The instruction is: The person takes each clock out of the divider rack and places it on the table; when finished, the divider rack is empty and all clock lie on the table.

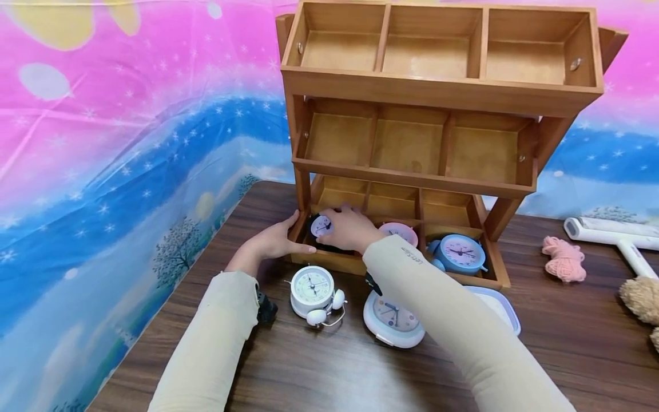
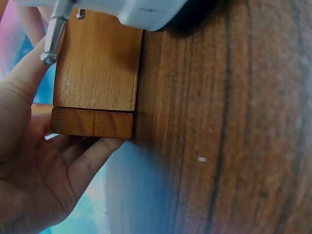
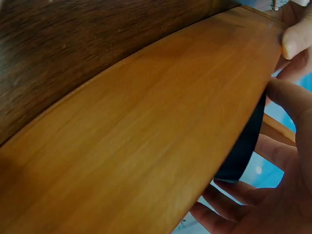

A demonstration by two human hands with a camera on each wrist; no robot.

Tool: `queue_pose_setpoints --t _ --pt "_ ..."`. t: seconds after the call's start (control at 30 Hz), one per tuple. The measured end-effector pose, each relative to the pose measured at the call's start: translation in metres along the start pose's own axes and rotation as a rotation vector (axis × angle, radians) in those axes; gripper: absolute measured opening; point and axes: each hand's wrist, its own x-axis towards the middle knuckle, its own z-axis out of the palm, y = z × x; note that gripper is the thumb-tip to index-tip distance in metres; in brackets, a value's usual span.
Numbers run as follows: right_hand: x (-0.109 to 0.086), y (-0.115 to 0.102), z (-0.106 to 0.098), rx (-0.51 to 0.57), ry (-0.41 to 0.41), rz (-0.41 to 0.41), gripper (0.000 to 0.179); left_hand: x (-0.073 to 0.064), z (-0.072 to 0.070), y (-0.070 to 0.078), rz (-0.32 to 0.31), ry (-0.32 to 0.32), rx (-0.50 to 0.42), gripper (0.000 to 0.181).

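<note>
A three-tier wooden shelf (image 1: 443,94) stands at the back of the table. My right hand (image 1: 352,228) holds a black alarm clock (image 1: 320,226) with a pale face in the front left compartment of the bottom tier. In the right wrist view, fingers curve round the dark side of that clock (image 3: 243,146) behind the front board. My left hand (image 1: 270,240) grips the bottom tier's left front corner, thumb along the front edge. The left wrist view has its fingers around the board end (image 2: 92,122). A pink clock (image 1: 400,231) and a blue clock (image 1: 460,253) occupy the neighbouring compartments.
Before the shelf lie a white twin-bell alarm clock (image 1: 312,286) and a white round clock (image 1: 393,320), partly under my right sleeve. A pale-rimmed object (image 1: 507,309) shows beyond that sleeve. Pink yarn (image 1: 563,259), a white T-shaped item (image 1: 612,232) and brown plush (image 1: 640,300) are at right.
</note>
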Motion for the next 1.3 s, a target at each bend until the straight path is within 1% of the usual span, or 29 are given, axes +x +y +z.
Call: queue_pose_setpoints --t 0.17,0.3,0.47,0.57,0.73,0.87,0.97,1.03,1.17,1.3 --pt "0.002 0.0 0.004 -0.025 0.016 0.008 0.074 0.002 0.002 0.003 0.01 -0.007 0.006 0.11" --pt "0.003 0.002 0.007 -0.005 0.025 0.015 0.069 0.002 0.002 0.005 0.013 -0.006 0.004 0.109" --pt "0.004 0.005 0.003 0.019 0.009 0.022 0.066 0.003 0.004 0.005 0.011 -0.013 -0.002 0.109" --pt "0.004 0.008 -0.003 0.053 0.021 0.022 0.065 0.004 0.005 0.004 0.009 -0.02 -0.009 0.109" --pt "-0.002 0.013 -0.017 0.171 0.053 0.023 0.062 0.005 0.004 0.004 0.005 -0.015 -0.01 0.11" --pt "-0.016 0.014 -0.028 0.28 0.058 0.014 0.06 0.005 0.003 0.004 0.001 -0.011 -0.013 0.109" --pt "-0.03 0.012 -0.034 0.314 0.062 -0.008 0.059 0.005 0.002 0.003 0.0 -0.012 -0.015 0.11" --pt "-0.041 0.008 -0.036 0.32 0.071 -0.031 0.058 0.005 0.002 0.002 0.0 -0.011 -0.022 0.11" --pt "-0.067 -0.004 -0.036 0.295 0.089 -0.088 0.059 0.003 0.0 0.0 0.014 -0.004 -0.028 0.106" --pt "-0.096 -0.017 -0.031 0.286 0.112 -0.201 0.059 0.001 -0.001 -0.001 0.033 0.001 -0.032 0.099"
